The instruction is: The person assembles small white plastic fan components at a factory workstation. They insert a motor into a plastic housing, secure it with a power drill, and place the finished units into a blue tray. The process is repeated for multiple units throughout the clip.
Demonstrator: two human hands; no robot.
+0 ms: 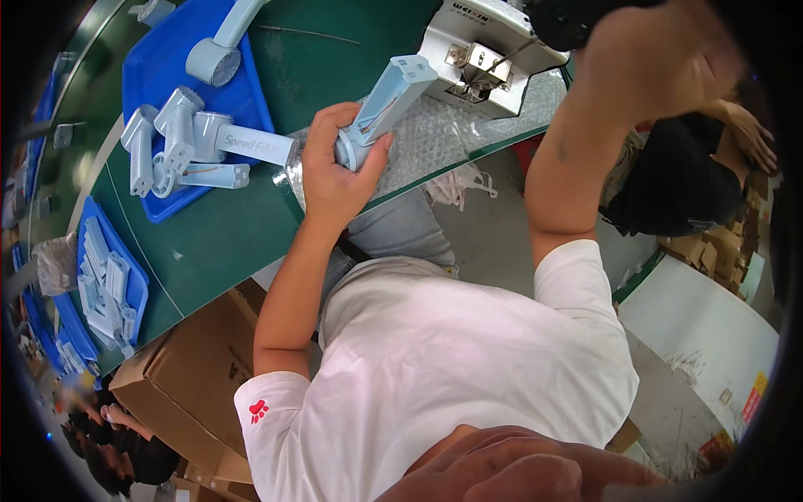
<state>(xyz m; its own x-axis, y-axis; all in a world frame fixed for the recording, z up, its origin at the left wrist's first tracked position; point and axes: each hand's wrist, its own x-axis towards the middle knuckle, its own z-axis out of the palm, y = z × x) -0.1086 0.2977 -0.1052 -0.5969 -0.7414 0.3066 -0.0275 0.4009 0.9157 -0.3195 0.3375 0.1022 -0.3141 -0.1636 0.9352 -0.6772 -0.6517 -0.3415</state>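
Note:
My left hand (339, 176) is closed round the round end of a light blue handheld-fan housing (391, 99). The housing tilts up and to the right, with its hollow handle facing up and a thin copper-coloured wire inside. At the upper right, my right hand (661, 54) is closed on a black electric screwdriver (577, 18), though its fingers are mostly hidden. The screwdriver's thin bit slants down to the metal fittings of a silver screw feeder (477, 63).
Several light blue fan housings (177, 134) lie in and over a blue tray (150, 71) on the green table (226, 238). Bubble wrap (443, 138) lies along the near edge. Another blue tray (140, 305) holds more parts. Cardboard boxes (188, 376) and other people (686, 176) are nearby.

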